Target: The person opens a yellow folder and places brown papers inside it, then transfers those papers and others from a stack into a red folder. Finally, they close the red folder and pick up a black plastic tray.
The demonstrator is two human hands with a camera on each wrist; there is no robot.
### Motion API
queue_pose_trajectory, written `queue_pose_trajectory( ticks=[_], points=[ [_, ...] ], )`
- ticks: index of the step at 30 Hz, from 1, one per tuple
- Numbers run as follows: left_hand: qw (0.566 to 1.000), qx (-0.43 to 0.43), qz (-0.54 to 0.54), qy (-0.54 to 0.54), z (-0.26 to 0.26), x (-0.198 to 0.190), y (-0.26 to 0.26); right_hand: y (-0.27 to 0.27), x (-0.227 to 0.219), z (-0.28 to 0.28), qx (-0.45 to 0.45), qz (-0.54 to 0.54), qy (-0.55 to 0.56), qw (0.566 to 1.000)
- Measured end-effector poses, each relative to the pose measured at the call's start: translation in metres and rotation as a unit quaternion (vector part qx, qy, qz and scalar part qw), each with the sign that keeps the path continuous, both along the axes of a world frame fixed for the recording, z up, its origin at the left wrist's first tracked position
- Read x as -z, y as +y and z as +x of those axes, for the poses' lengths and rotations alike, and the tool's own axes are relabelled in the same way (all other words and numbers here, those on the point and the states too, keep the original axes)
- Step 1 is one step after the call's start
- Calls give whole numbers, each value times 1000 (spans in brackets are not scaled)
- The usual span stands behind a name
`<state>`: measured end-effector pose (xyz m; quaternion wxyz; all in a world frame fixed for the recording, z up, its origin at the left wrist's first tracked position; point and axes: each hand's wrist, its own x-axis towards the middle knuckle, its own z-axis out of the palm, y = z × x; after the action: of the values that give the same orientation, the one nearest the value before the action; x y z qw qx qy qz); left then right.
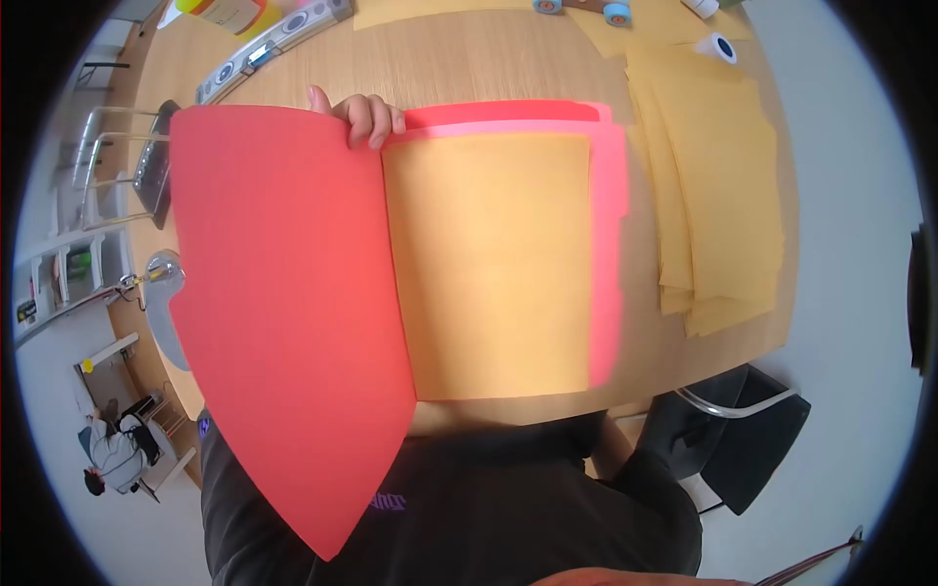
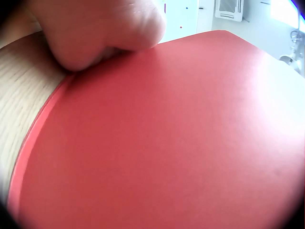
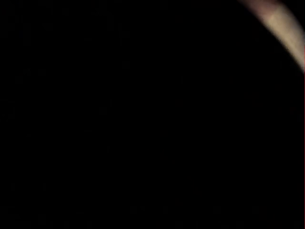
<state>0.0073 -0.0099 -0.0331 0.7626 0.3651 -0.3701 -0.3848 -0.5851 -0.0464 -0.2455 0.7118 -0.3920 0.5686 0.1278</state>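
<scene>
A red file folder (image 1: 293, 254) lies open like a book, its left cover raised from the table toward my head. My left hand (image 1: 366, 119) grips the top edge of that cover near the fold, fingers curled over it and thumb sticking up behind. In the left wrist view, the hand (image 2: 105, 28) rests against the red cover (image 2: 157, 129), which fills most of the picture. On the folder's right side lie a pink tabbed folder (image 1: 608, 244) and, over it, a tan sheet or envelope (image 1: 493, 264). My right hand is out of sight; the right wrist view is nearly all black.
Several tan envelopes (image 1: 728, 186) are stacked at the right of the table (image 1: 469, 59). Along the back are a grey level (image 1: 278, 49), a yellow tub (image 1: 230, 15), a wheeled toy (image 1: 586, 10) and a white roll (image 1: 718, 47). A black chair (image 1: 733, 439) stands at the right.
</scene>
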Motion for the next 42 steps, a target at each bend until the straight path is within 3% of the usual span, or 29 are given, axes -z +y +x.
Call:
queue_pose_trajectory(
  ticks=[3,7,9,10,11,13,14,15,18,21,22,23,25,27,29,30,32,34,35,37,39,42],
  points=[
    [999,16,-35,28,4,11,-4,-15,32,-27,48,22,-14,999],
    [998,42,-48,-5,16,14,-15,-39,114,-41,118,38,-60,991],
    [994,8,-76,77,-7,4,-15,-34,96,-113,143,39,-43,988],
    [993,17,-98,65,-7,-2,-19,-46,99,-115,162,28,-59,985],
    [996,6,-70,56,-3,5,-18,-45,-47,-35,-59,-117,30,991],
    [998,-2,-48,50,-11,-6,-17,-73,-5,-69,-87,-125,-21,988],
    [997,-28,-36,58,-18,-12,-16,-75,-13,-68,-124,-113,-63,984],
    [996,-51,-20,70,-24,-18,-10,-75,-34,-82,-102,-189,-138,967],
    [992,-49,-84,81,-27,-20,-8,-69,-139,-50,-118,-288,-93,946],
    [974,17,-165,152,20,44,-27,-47,-262,-3,-224,-231,-210,923],
    [974,32,-158,159,5,32,-26,-41,-295,14,-251,-229,-272,900],
    [987,27,-109,117,-13,1,-13,-39,-322,28,-239,-231,-267,905],
    [995,22,-65,73,-22,-14,-12,-45,-361,57,-312,-206,-488,789],
    [995,26,-79,55,-12,-6,-11,-58,-372,89,-292,-206,-527,771],
    [993,-22,-90,72,-25,-13,-9,-75,-381,139,-281,-291,-429,808],
    [988,-67,-100,94,-31,-17,-9,-89,-375,171,-297,-326,-406,801],
    [991,-67,-99,67,-27,-11,-8,-118,-359,226,-321,-362,-390,784],
    [992,-69,-98,46,-27,-19,-8,-142,-338,265,-433,-505,-279,693],
    [995,-52,-56,66,-31,-28,-5,-150,-322,276,-442,-504,-284,686],
    [994,-49,-11,94,-27,-26,-3,-159,-296,291,-467,-681,-241,510],
    [996,-34,-20,77,-16,-14,-3,-166,-290,296,-499,-665,-224,508],
    [996,-72,35,37,-31,-36,-4,-171,-291,293,-519,-653,-205,512]
  ],
)
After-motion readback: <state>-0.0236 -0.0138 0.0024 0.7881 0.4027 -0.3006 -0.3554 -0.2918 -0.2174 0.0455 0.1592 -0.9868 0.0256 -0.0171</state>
